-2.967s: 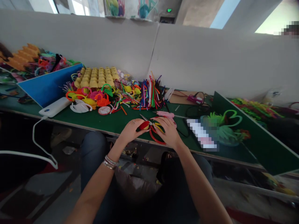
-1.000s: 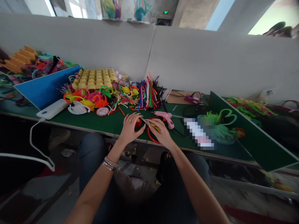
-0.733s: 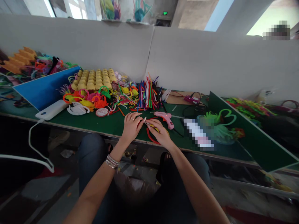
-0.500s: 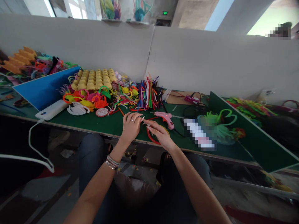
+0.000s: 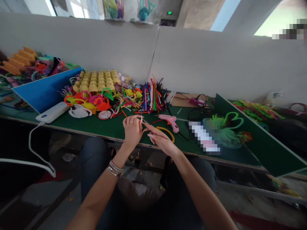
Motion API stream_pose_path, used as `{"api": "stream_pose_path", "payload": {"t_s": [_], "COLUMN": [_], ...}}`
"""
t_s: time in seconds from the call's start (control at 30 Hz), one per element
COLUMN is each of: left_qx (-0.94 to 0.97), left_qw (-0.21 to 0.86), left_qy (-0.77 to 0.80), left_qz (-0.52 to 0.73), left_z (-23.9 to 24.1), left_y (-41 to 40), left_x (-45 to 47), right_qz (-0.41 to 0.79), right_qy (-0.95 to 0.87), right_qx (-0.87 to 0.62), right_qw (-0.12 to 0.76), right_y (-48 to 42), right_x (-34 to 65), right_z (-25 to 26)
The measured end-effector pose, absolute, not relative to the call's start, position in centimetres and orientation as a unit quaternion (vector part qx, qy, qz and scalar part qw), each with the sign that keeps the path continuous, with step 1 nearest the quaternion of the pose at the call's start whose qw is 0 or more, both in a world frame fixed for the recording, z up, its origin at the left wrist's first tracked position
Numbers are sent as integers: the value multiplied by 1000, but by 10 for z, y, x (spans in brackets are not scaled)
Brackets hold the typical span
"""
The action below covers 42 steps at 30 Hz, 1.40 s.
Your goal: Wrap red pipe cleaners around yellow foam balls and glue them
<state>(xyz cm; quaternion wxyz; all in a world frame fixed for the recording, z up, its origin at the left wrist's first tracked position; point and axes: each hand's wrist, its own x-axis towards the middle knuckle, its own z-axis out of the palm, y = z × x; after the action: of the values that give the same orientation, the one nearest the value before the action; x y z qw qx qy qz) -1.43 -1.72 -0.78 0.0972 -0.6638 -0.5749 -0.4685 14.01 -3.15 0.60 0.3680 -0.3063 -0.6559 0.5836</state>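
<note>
My left hand (image 5: 133, 127), with a ring and bracelets, is closed, its fingertips pinched together over the table's front part. My right hand (image 5: 161, 139) meets it from the right, thumb and fingers also pinched. Something thin and small lies between the fingertips of both hands; its kind is too small to tell. Just beyond my right hand a yellow fuzzy strip (image 5: 170, 133) curves on the green table. A pink glue gun (image 5: 169, 121) with a small lit light lies right of the hands, and a short red strip (image 5: 157, 121) shows beside its nozzle.
Colourful pipe cleaners (image 5: 153, 95) stand bundled at the back. Left of them are fuzzy headbands (image 5: 96, 103) and a yellow egg tray (image 5: 97, 81). A white power bank (image 5: 52, 112) lies by a blue divider (image 5: 48, 89). A phone-like blurred item (image 5: 203, 137) and green divider (image 5: 259, 137) are right.
The red loop under my right hand is no longer seen there, and more of the yellow strip shows. My left hand has shifted slightly left, and the fingertips of both hands have changed position.
</note>
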Motion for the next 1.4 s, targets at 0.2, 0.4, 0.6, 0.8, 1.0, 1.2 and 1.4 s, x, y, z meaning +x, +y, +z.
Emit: {"api": "stream_pose_path", "payload": {"t_s": [0.2,0.4,0.6,0.8,1.0,1.2,1.4], "left_qx": [-623,-645,-742,-801,-779,-769,-730], "left_qw": [68,-31,-208,-228,-121,1,49], "left_qy": [-603,-550,-419,-368,-460,-546,-600], "left_qz": [-493,-529,-481,-414,-408,-332,-324], "left_z": [-13,-4,14,19,12,-2,-15], "left_y": [-11,-14,-27,-35,-31,-29,-22], "left_x": [-23,-33,-50,-52,-55,-59,-54], "right_qz": [586,577,562,560,551,522,529], "right_qy": [-646,-642,-619,-600,-613,-628,-614], "right_qx": [-316,-325,-337,-336,-339,-346,-333], "right_qw": [374,387,433,462,454,461,482], "right_y": [-34,-34,-25,-20,-22,-20,-19], "right_x": [142,144,150,155,153,155,154], "right_z": [15,19,16,17,18,15,14]}}
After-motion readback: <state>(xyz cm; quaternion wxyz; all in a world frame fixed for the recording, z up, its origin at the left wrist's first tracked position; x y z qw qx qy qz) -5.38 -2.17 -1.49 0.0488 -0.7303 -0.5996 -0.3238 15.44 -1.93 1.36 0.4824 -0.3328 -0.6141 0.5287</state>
